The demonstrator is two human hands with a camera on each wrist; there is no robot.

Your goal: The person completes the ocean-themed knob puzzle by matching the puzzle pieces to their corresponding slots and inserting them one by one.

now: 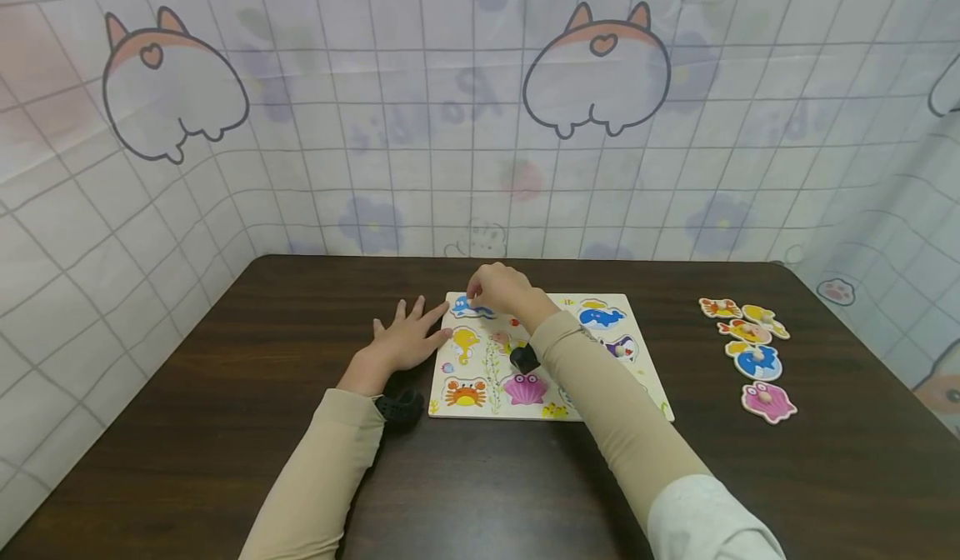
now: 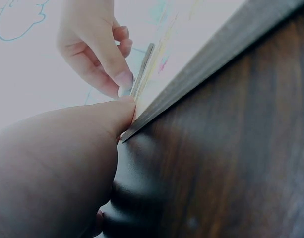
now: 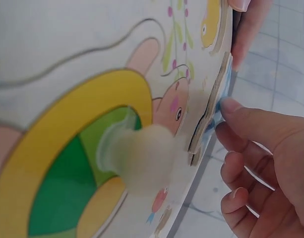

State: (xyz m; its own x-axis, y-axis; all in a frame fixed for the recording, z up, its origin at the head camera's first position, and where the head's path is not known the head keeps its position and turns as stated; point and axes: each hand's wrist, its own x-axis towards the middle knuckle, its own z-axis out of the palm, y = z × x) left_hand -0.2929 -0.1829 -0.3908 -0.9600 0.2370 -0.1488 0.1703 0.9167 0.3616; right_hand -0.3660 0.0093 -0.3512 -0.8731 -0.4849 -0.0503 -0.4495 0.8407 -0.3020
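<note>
A white wooden puzzle board with sea-animal pictures lies on the dark table. My right hand reaches over its far left corner. Thumb and fingers there pinch a blue puzzle piece, whose edge stands slightly proud of the board in the right wrist view; its knob is hidden by the fingers. My left hand lies spread on the table, with thumb and fingertips against the board's left edge. A turtle piece with a pale knob sits on the board close to the right wrist camera.
Loose knobbed pieces lie at the table's right: a crab, a yellow piece, a fish, a blue whale-like piece and a pink shell. A patterned cloth hangs behind the table.
</note>
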